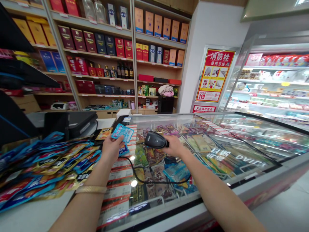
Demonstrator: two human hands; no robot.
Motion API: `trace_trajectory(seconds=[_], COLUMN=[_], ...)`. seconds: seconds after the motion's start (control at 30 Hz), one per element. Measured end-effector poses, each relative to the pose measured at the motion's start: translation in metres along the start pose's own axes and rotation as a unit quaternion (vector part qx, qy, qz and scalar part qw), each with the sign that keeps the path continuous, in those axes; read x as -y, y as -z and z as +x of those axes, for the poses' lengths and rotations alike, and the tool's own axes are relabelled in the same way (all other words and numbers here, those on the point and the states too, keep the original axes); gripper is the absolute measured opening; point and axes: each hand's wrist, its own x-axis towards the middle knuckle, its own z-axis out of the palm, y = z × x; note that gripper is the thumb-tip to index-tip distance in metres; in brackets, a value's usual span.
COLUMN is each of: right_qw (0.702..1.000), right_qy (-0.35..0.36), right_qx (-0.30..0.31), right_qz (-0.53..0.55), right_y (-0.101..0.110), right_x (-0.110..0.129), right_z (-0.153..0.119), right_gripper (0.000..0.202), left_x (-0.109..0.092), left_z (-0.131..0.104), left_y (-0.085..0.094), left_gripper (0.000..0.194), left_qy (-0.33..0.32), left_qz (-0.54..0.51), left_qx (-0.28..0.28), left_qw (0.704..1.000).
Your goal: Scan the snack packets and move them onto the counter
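My left hand [112, 146] pinches a light-blue packet [123, 132] by its lower left edge, above the left end of the glass-topped freezer [169, 219]. A barcode label shows on the packet's right part. My right hand [173, 145] is wrapped round the handle of a black barcode scanner [154, 140], whose head points left towards the packet. The scanner's black cable [154, 182] loops over the glass. Just beyond my left hand lie an orange-yellow packet [104, 133] and a dark-blue packet [124, 149].
Many snack packets [58, 161] are heaped on the counter at the left, beside black checkout equipment [80, 120]. Shelves [98, 54] of boxes and bottles stand behind. A red fire-hydrant sign [215, 74] hangs on the wall, and a lit display fridge [272, 82] stands at the right.
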Motion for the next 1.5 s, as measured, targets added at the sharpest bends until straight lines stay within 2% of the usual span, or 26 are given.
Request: trace_trajectory(seconds=[0.23,0.6,0.77,0.87,1.03,1.1,1.17,1.23,1.3,1.4,1.43,1.5], right_qw=[0.999,0.999,0.999,0.997,0.982,0.978,0.976,0.976,0.976,0.977,0.976,0.976], right_qy=[-0.022,-0.025,-0.024,-0.044,-0.117,-0.136,-0.145,-0.149,-0.15,-0.149,-0.15,-0.149], right_qx=[0.013,0.018,-0.026,-0.069,-0.138,-0.141,-0.135,-0.125,-0.118,-0.115,-0.116,-0.115], right_qz=[-0.022,0.012,0.016,-0.001,-0.059,-0.079,-0.092,-0.101,-0.104,-0.104,-0.104,-0.105], right_y=[-0.001,-0.001,-0.003,0.0,0.006,0.006,0.005,0.005,0.005,0.006,0.006,0.006], right_x=[0.002,0.002,-0.003,-0.013,-0.031,-0.035,-0.038,-0.039,-0.038,-0.037,-0.036,-0.036], right_z=[0.0,0.0,0.0,0.0,-0.003,-0.005,-0.007,-0.007,-0.007,-0.007,-0.007,-0.007], right_gripper=[0.031,0.041,0.035,0.032,0.027,0.027,0.027,0.027,0.028,0.028,0.028,0.028], left_x=[-0.001,-0.003,-0.003,0.001,0.018,0.026,0.033,0.038,0.039,0.029,0.022,0.008], left_z=[0.0,-0.003,-0.006,-0.014,-0.037,-0.043,-0.045,-0.043,-0.04,-0.036,-0.035,-0.034], left_y=[-0.002,-0.003,-0.006,-0.015,-0.041,-0.049,-0.052,-0.051,-0.048,-0.042,-0.039,-0.031], left_gripper=[0.038,0.037,0.031,0.024,0.023,0.021,0.019,0.02,0.026,0.035,0.038,0.043], left_qy=[0.027,0.032,0.027,0.045,0.138,0.157,0.144,0.085,-0.026,-0.184,-0.21,-0.217], left_qz=[-0.006,-0.006,-0.006,-0.008,-0.003,0.003,0.049,0.158,0.3,0.483,0.534,0.635], left_qx=[0.005,0.013,0.005,0.009,0.075,0.123,0.189,0.235,0.241,0.211,0.194,0.14], left_qw=[1.0,0.999,1.0,0.999,0.988,0.98,0.97,0.955,0.923,0.83,0.795,0.728])
